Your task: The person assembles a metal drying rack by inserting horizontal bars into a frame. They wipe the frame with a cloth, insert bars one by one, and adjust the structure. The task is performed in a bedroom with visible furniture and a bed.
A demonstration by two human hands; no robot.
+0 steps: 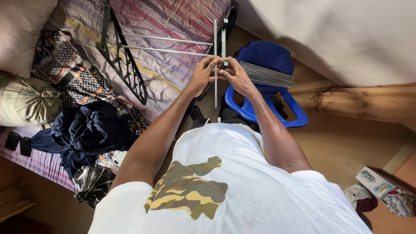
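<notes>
**Both hands on the upright rod of a half-built metal rack**

Midway through assembly, by the look of it: fitting a cross rod into the upright rod (215, 65). Left hand (203, 74) closed around the upright rod from the bed side, fingers curled tight on it. Right hand (234, 73) pressed in from the chair side, fingertips pinched together at the same spot, on the rod or on a small joint there; too small to tell which.

Upright rod held above the gap between the bed (169, 65) and the blue plastic chair (268, 82), long axis running straight up and down the picture, far end pointing away from the body, near end toward the white shirt (242, 190). Two cross rods (167, 45) running sideways from it over the bed to a black end frame (123, 65) lying tilted on the bedspread.

Bundle of spare rods (266, 74) lying across the chair seat, just beside the right hand.

Next move likely calling for a firm steady grip on the upright rod and careful lining-up of another spare rod with its hole.
</notes>
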